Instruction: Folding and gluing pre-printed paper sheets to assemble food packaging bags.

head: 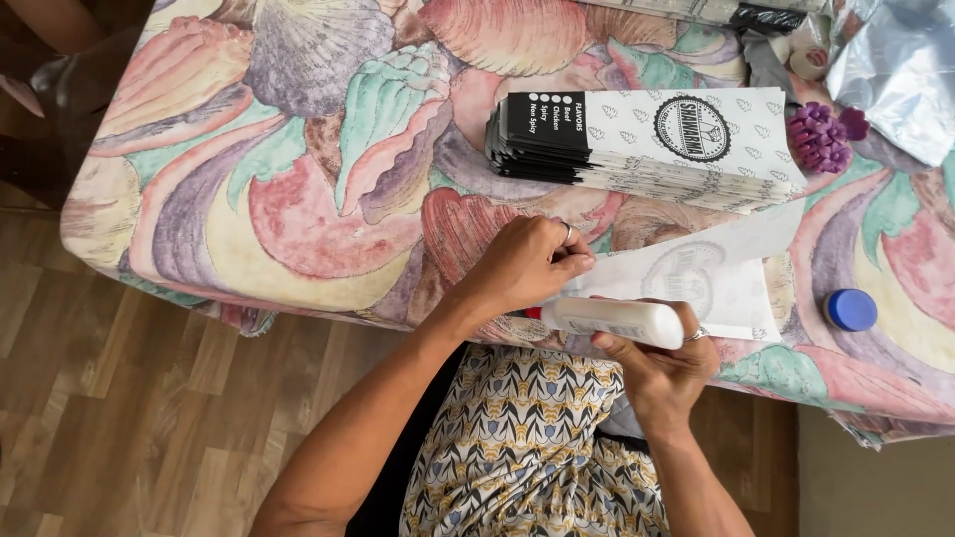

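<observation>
Both hands are busy: right hand [665,370] is wrapped around a white glue bottle [609,320], red tip pointing left, while left hand [527,264] pinches the flat paper sheet [716,270] just above that nozzle, probably to steady it. Stack of printed sleeves [647,147] sits beyond.

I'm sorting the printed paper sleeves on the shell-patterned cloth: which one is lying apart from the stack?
The single flat sleeve under the left hand, nearest the table edge; the others sit stacked behind it.

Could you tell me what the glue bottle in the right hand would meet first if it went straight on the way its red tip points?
Most likely the left hand; the glue bottle in the right hand points left, its tip just under those fingers.
</observation>
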